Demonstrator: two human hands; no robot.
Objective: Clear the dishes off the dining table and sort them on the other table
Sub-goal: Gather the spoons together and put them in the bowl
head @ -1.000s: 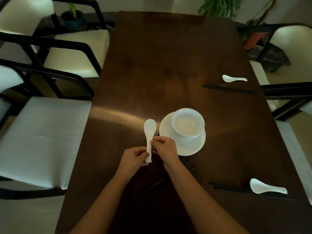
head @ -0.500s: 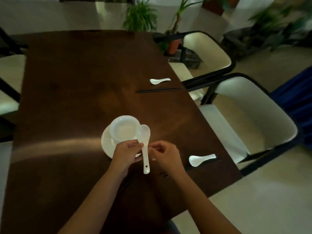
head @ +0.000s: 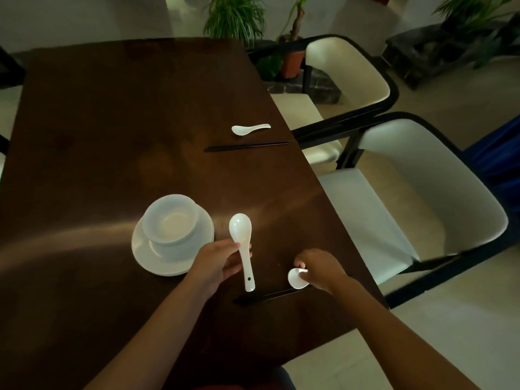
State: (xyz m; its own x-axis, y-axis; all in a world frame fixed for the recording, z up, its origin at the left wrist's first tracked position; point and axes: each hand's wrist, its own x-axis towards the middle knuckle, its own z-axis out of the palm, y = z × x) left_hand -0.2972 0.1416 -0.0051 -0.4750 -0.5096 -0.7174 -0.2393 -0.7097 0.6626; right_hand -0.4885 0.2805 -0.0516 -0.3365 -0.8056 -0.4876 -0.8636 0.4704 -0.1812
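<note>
The dark table point(head: 112, 136) fills most of the view, its near edge cut off at the bottom. Two chairs point(head: 408, 198) stand along its right side, with plants point(head: 236, 18) beyond its far end. On the table, near the person, a bowl point(head: 170, 220) sits on a plate point(head: 157, 260). Just right of the bowl, the left hand point(head: 216, 263) reaches in from below and holds a spoon point(head: 243, 249) by the middle of its handle, fingers curled round it, scoop pointing away; a dark dot marks the handle end. Further right of the bowl, close to the table edge, the right hand point(head: 320, 268) comes down palm-first on a second spoon point(head: 295, 278), fingertips pinching it; only the scoop shows, the handle hidden under the hand. Black chopsticks point(head: 267, 295) lie under that hand, partly covered. Beyond the bowl, towards the far right edge, a third spoon point(head: 249, 128) lies beside more chopsticks point(head: 247, 146); a mark on its handle is too small to read.
</note>
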